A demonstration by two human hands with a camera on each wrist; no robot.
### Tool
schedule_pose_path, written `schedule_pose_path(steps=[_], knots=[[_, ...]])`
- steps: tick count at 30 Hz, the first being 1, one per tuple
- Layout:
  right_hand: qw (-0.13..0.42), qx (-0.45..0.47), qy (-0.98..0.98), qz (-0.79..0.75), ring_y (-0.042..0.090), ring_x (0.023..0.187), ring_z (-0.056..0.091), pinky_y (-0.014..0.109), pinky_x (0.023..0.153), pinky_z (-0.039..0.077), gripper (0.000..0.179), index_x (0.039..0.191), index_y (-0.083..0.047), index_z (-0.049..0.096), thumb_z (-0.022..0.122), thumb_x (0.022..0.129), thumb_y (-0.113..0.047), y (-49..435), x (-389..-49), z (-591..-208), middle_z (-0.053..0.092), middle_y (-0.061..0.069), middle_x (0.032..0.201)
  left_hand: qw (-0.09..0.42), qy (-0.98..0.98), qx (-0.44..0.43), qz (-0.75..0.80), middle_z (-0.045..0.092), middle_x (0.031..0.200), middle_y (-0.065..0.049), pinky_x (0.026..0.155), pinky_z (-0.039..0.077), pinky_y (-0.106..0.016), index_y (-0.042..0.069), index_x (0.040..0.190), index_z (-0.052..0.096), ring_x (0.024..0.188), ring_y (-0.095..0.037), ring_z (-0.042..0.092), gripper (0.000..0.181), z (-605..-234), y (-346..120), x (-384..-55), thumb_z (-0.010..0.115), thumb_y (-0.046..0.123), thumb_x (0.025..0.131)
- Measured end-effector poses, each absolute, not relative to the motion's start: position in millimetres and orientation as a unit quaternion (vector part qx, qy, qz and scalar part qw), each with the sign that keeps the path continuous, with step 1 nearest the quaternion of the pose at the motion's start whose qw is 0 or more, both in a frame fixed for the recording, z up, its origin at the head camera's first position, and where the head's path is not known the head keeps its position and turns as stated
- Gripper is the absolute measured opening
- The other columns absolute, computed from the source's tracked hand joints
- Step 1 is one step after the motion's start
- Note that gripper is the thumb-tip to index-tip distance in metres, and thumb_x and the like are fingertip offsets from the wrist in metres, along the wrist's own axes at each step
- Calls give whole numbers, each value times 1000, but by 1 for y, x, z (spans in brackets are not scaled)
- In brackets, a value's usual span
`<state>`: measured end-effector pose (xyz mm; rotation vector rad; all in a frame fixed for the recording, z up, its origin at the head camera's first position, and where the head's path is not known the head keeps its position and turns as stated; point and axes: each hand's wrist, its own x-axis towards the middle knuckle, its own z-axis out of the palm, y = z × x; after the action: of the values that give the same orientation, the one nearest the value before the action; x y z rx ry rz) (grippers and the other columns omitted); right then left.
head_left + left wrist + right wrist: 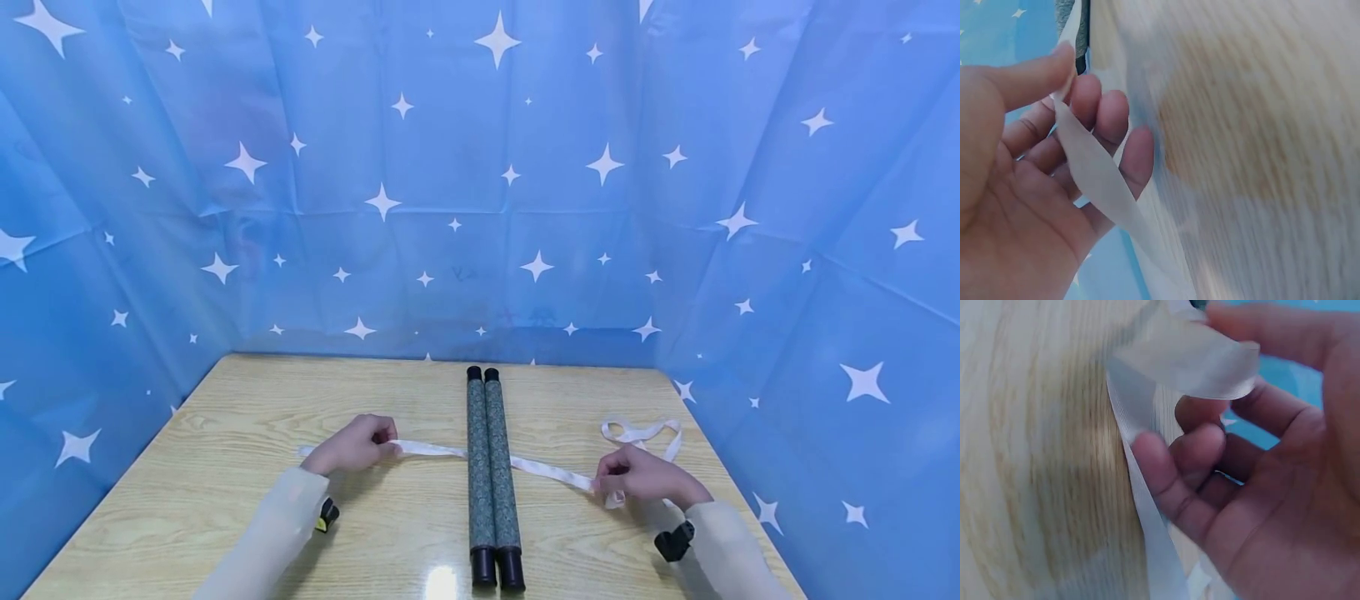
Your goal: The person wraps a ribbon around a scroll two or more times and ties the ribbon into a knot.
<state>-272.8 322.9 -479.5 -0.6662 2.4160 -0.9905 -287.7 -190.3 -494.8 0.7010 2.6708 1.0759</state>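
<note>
Ribbon (pixel 551 472): runs under both rolls (pixel 479 467), lower centre of frame, probably stretched to lie straight.
Left hand (pixel 355 444): pinches ribbon, lower left.
Right hand (pixel 647 477): pinches ribbon, lower right.

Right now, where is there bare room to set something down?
The pale wood-grain table is bare beyond the left hand, left of the two grey-green patterned rolls with black ends, and on the near side of the flat white ribbon, between the rolls and each white fabric sleeve. Around the right hand it's crowded with loose ribbon loops.
</note>
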Motion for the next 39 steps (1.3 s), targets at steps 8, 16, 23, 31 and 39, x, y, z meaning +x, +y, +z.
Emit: schedule_pose_path(steps=[8, 16, 23, 31, 39], knots=[[224, -231, 817, -479, 30, 97, 67, 30, 87, 53, 34, 97, 6, 64, 57, 106, -25, 333, -275, -482, 71, 21, 101, 76, 883, 216, 410, 50, 71, 3, 58, 39, -23, 7, 91, 65, 58, -6, 39, 19, -495, -198, -287, 63, 22, 103], [200, -237, 773, -553, 30, 72, 57, 40, 80, 55, 34, 87, 6, 51, 50, 109, -20, 347, -277, -482, 59, -1, 73, 73, 878, 172, 441, 47, 71, 3, 61, 39, -26, 4, 94, 64, 61, -9, 39, 27, -491, -206, -283, 64, 30, 103], [203, -276, 705, -621, 35, 67, 45, 40, 69, 47, 28, 85, 1, 50, 40, 110, -7, 355, -278, -481, 50, 5, 67, 63, 878, 138, 454, 46, 72, 0, 60, 38, -27, 0, 96, 63, 60, -11, 38, 30, -481, -224, -277, 63, 29, 103], [233, -270, 695, -624, 29, 53, 18, 45, 51, 14, 28, 87, 8, 40, 38, 111, -8, 370, -276, -476, 24, 14, 63, 30, 883, 95, 459, 43, 72, -1, 59, 38, -28, 0, 98, 62, 61, -13, 39, 30, -477, -256, -270, 63, 30, 103], [237, -270, 683, -635, 29, 50, 14, 46, 48, 8, 28, 86, 2, 50, 37, 110, -5, 391, -275, -467, 20, 15, 62, 7, 894, 56, 445, 46, 72, -3, 57, 39, -29, 1, 102, 62, 60, -14, 42, 34, -474, -292, -261, 61, 34, 104]])
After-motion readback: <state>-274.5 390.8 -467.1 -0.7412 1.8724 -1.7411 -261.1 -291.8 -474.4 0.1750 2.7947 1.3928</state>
